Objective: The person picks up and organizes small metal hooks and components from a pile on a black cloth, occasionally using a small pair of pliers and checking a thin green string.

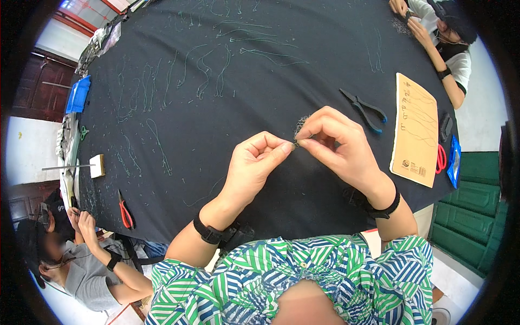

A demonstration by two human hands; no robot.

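My left hand [260, 164] and my right hand [339, 146] meet over a dark cloth [243, 118], each pinching thin strand with thumb and index finger. A small tangle of fine wire or thread [300, 124] rises beside my right fingertips. Its exact material cannot be told. A thin strand [205, 199] trails on the cloth near my left wrist. Pliers with dark blue-tipped handles [365, 109] lie to the right of my right hand. Beyond them rests a tan cardboard-covered notebook [416, 130] with wavy strands and small bent shapes on its cover.
Looped green strands [221, 73] lie across the cloth. Red scissors [441, 159] and a blue packet [454, 162] are at the right edge; red-handled pliers [125, 213], green scissors [84, 133] and a blue tray [78, 94] at left. Co-workers sit lower left [89, 268] and upper right [451, 48].
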